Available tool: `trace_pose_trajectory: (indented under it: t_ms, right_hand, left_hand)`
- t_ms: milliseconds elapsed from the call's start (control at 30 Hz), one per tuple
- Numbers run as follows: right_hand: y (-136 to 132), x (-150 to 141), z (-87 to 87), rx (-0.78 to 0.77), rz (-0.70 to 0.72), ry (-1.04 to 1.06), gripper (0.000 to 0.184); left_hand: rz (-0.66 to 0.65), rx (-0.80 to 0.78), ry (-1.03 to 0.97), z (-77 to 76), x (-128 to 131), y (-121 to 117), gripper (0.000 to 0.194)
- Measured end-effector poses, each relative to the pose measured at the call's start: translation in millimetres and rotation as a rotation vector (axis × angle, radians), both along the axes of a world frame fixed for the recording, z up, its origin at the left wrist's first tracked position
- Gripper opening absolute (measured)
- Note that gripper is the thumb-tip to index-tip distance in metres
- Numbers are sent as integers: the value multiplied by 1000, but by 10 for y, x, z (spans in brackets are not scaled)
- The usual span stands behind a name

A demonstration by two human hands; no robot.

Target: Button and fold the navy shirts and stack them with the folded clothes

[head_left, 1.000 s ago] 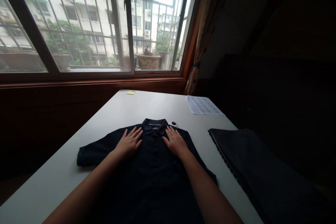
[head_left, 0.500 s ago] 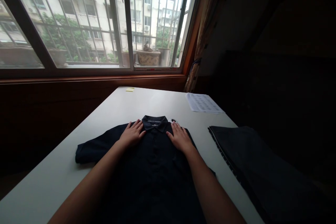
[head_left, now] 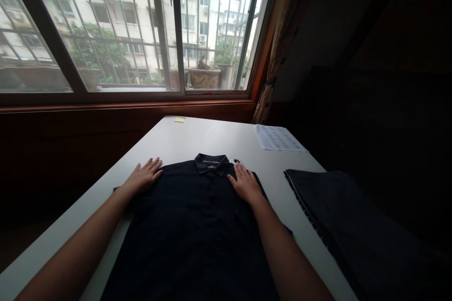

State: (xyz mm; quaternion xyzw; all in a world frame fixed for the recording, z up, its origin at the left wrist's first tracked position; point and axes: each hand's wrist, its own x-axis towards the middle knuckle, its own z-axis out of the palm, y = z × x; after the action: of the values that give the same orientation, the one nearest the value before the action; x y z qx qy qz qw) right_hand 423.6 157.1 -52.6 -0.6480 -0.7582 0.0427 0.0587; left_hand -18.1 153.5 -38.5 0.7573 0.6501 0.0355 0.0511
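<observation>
A dark navy collared shirt [head_left: 201, 225] lies front up on the white table [head_left: 212, 137], its collar toward the window. My left hand [head_left: 144, 176] rests flat on the shirt's left shoulder and sleeve, fingers spread, fingertips reaching past the fabric edge. Beside the collar, on the right shoulder, my right hand [head_left: 246, 182] lies open with its palm down. A small white and dark round item [head_left: 235, 161] shows just beyond the right fingertips; its kind is unclear. My left forearm covers most of the left sleeve.
A folded dark cloth or garment [head_left: 339, 211] lies along the table's right side. Printed paper sheets [head_left: 280, 138] lie at the far right corner, and a yellow sticky note [head_left: 180, 120] at the far left. Beyond the table are a barred window [head_left: 151, 33] and a curtain [head_left: 270, 70].
My left hand has slid from beside the collar outward to the left along the shirt's shoulder. My right hand stays on the right shoulder. The view has shifted slightly.
</observation>
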Motion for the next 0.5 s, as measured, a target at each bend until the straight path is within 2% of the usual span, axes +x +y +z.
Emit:
trace_pose_trajectory:
  t_ms: [167, 300, 400, 500]
  right_hand:
    - [15, -8, -4, 0, -9, 1, 74]
    - [28, -10, -4, 8, -13, 6, 73]
    - [33, -10, -2, 13, -17, 9, 72]
    - [36, -8, -6, 18, -13, 11, 71]
  left_hand:
    - [252, 77, -44, 46, -726, -343, 64]
    - [348, 99, -107, 72, -1135, -682, 68]
    - [357, 84, -167, 94, -1209, -852, 69]
    - [338, 64, -290, 170, -1079, -902, 71]
